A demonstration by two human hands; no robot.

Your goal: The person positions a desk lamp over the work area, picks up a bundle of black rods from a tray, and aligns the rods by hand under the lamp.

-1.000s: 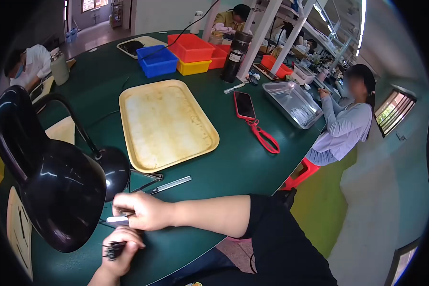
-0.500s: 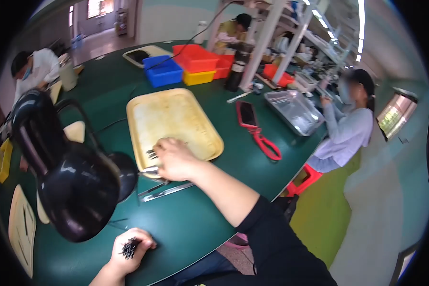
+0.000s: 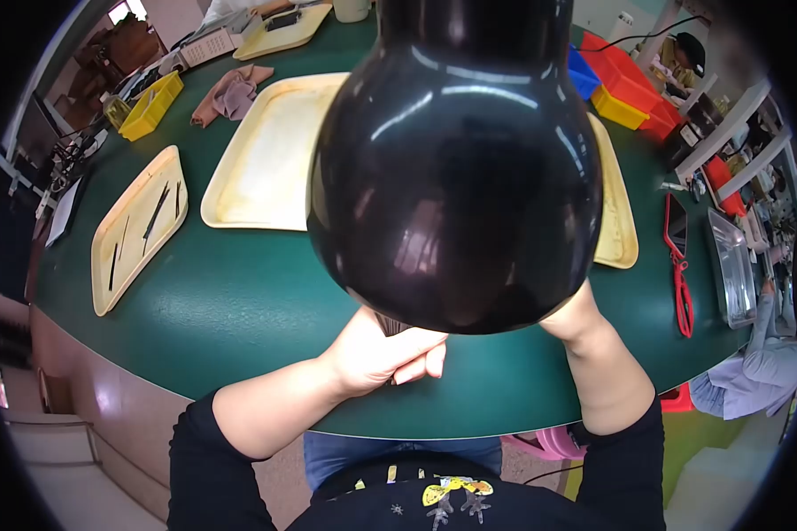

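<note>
My left hand (image 3: 376, 356) is closed around a bundle of thin black sticks (image 3: 393, 327), just above the green table near its front edge. The upper part of the bundle runs behind the black lamp head (image 3: 456, 186), which fills the middle of the head view. My right hand (image 3: 573, 317) shows only at the wrist and heel; its fingers are hidden behind the lamp, so what they touch cannot be seen. Beyond it, part of a cream tray (image 3: 618, 208) sticks out on the right side of the lamp.
At left, a small cream tray (image 3: 137, 234) holds several thin black pieces. Behind stands a larger cream tray (image 3: 261, 159), near a cloth (image 3: 232, 93) and a yellow bin (image 3: 153, 106). A red-cased phone (image 3: 675, 226) and a clear tray (image 3: 731, 270) lie right. Other people sit around the table.
The view has swung left and downward, bringing the lamp head to the middle. My right hand, earlier over the cream tray, is now mostly behind the lamp. My left hand still grips the sticks.
</note>
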